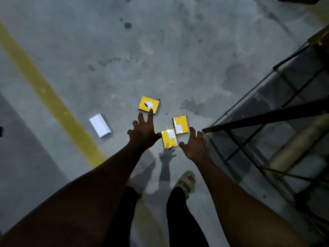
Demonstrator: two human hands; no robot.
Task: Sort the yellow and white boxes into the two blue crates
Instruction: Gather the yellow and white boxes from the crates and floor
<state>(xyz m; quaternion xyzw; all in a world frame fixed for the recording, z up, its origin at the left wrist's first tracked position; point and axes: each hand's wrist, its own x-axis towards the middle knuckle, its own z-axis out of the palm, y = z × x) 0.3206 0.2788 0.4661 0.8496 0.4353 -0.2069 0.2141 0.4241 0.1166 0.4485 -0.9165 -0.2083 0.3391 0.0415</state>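
Observation:
Three yellow boxes lie flat on the concrete floor: one (149, 104) farthest out, one (180, 124) to the right, one (169, 138) nearest me. A white box (100, 125) lies apart to the left, beside the yellow floor line. My left hand (144, 131) hovers with spread fingers between the far yellow box and the near one, holding nothing. My right hand (195, 145) is spread too, just right of the two closer yellow boxes, empty. No blue crate is in view.
A dark metal rack (263, 122) with glass or mesh shelves fills the right side, close to my right hand. A painted yellow line (53, 104) crosses the floor on the left. My legs and a light shoe (187, 180) stand below the hands.

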